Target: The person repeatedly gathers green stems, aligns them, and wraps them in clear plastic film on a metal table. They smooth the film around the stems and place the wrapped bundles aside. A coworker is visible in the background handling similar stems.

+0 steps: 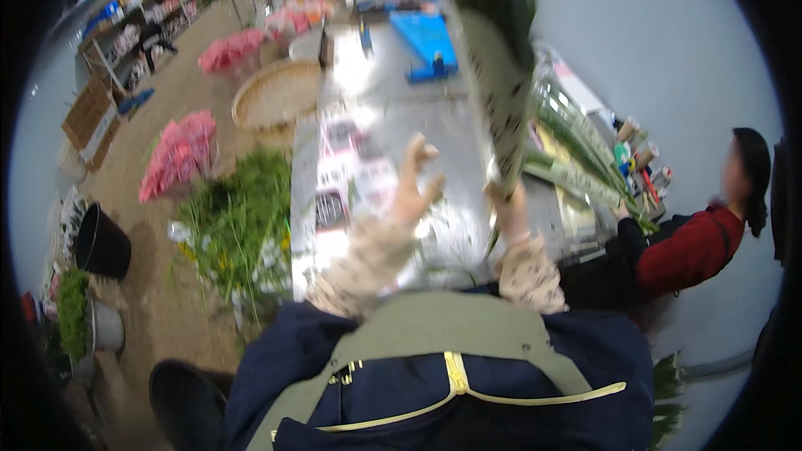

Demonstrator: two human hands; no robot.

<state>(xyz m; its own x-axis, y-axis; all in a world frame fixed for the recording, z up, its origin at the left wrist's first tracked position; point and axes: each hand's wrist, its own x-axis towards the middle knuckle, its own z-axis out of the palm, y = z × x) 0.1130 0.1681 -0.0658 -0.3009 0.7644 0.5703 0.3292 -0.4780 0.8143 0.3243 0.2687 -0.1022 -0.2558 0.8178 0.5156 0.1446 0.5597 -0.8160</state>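
Observation:
My right hand [509, 207] grips the lower end of a tall wrapped bunch of greenery [501, 91]. The bunch stands nearly upright, its printed sleeve is blurred, and its top runs out of view. To the left, my left hand [413, 191] is raised with fingers apart and holds nothing. Beneath both hands lies a metal worktable [432, 113]. Printed sheets [357, 169] with writing lie on it, close to my left hand. Right of the upright bunch, more wrapped bunches [579, 144] lie slanted on the table, their sleeves bearing writing.
At the right, a person in a red top [683, 257] has a hand [620, 210] on the lying bunches. A blue tape dispenser [435, 67] sits farther up the table. Loose greenery [241, 219], a woven basket [241, 103] and a black bucket [103, 241] stand left. Tape rolls [645, 153] crowd the right edge.

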